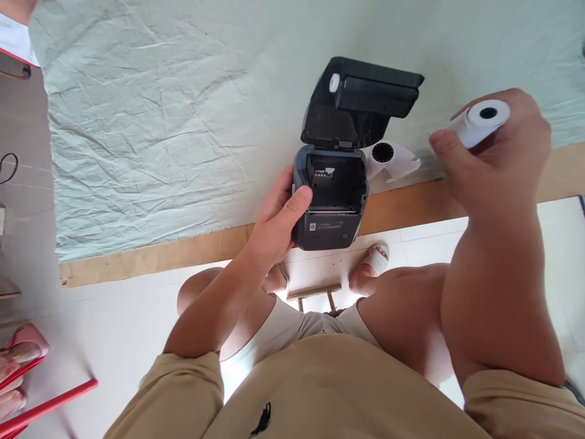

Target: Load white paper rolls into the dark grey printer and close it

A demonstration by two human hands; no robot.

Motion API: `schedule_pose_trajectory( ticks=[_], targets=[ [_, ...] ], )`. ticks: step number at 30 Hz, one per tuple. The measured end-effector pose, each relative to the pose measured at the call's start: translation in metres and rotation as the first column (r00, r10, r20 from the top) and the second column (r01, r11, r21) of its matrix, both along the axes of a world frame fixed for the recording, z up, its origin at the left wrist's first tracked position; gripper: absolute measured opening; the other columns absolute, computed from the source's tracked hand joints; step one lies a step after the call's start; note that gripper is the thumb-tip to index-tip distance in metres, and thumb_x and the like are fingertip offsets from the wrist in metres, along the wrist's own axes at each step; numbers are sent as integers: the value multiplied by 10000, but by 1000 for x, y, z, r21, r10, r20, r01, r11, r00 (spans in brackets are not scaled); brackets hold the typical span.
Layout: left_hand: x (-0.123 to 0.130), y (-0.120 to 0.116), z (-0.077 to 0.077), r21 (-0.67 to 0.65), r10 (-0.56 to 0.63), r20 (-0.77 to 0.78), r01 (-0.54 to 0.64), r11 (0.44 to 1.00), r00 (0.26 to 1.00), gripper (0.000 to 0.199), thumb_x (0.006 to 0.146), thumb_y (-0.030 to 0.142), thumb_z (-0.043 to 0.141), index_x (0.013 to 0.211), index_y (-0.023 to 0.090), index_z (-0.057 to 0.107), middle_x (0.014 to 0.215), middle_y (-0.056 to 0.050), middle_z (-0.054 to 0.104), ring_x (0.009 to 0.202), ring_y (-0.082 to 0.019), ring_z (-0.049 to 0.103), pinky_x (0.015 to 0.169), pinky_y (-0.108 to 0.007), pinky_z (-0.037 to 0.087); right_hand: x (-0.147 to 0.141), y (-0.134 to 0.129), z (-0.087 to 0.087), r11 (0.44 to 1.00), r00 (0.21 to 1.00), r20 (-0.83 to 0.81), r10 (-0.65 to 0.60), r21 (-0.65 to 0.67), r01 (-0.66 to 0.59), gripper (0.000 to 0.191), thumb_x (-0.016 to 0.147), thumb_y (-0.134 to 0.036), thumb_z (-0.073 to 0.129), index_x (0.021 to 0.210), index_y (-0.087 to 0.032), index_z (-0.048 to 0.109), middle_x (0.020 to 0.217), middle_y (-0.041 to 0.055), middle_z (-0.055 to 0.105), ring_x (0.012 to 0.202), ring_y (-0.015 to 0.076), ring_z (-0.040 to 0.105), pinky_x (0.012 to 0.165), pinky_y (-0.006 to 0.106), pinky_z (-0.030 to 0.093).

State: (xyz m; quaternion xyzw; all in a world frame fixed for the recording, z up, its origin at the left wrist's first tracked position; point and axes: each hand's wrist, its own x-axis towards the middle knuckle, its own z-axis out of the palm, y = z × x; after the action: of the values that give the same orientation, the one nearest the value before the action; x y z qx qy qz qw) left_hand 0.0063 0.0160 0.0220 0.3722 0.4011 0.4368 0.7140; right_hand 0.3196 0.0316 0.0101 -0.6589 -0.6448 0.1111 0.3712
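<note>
A small dark printer (329, 228) is held by my left hand (280, 213), thumb on its front and the fingers behind its left side. Its black lid (361, 100) stands raised, and the paper compartment (336, 186) shows no roll inside. At the right, my right hand (507, 146) grips a white paper roll (478, 125) with a dark core, apart from the printer. Another white roll (381, 155) with a torn loose end lies on the cloth just right of the printer, partly hidden by it.
A pale green wrinkled cloth (159, 122) covers the table, whose wooden edge (159, 256) runs in front of me. Part of another person (16, 30) shows at the upper left. Red bars (55, 403) and a pink shoe (30, 338) are at the lower left.
</note>
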Motion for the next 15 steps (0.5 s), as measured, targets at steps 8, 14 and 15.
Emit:
schedule_pose_trajectory(
  ticks=[8, 14, 15],
  targets=[
    [-10, 3, -11, -35, 6, -23, -7, 999, 1000, 527, 978, 736, 853, 1271, 299, 813, 1206, -69, 927, 1166, -323, 905, 750, -343, 723, -24, -15, 12, 965, 996, 51, -77, 256, 62, 530, 990, -334, 739, 1499, -480, 717, 1364, 43, 847, 1311, 393, 818, 1166, 635, 622],
    [-10, 1, -10, -34, 6, -16, -6, 999, 1000, 544, 955, 732, 886, 1276, 299, 812, 1200, -64, 925, 1101, -303, 904, 676, -321, 676, -70, -17, 14, 986, 985, 161, 60, 142, -83, 568, 847, -277, 823, 1406, -338, 734, 1361, 140, 832, 1208, 417, 826, 1070, 666, 661],
    [-9, 1, -9, -41, -1, -12, 1, 999, 1000, 556, 951, 735, 888, 1286, 299, 808, 1219, -68, 927, 1143, -320, 904, 703, -334, 692, -72, -13, 7, 992, 983, 177, 46, 111, -66, 565, 803, -280, 859, 1354, -329, 746, 1316, 142, 830, 1172, 420, 823, 1065, 677, 656]
  ],
)
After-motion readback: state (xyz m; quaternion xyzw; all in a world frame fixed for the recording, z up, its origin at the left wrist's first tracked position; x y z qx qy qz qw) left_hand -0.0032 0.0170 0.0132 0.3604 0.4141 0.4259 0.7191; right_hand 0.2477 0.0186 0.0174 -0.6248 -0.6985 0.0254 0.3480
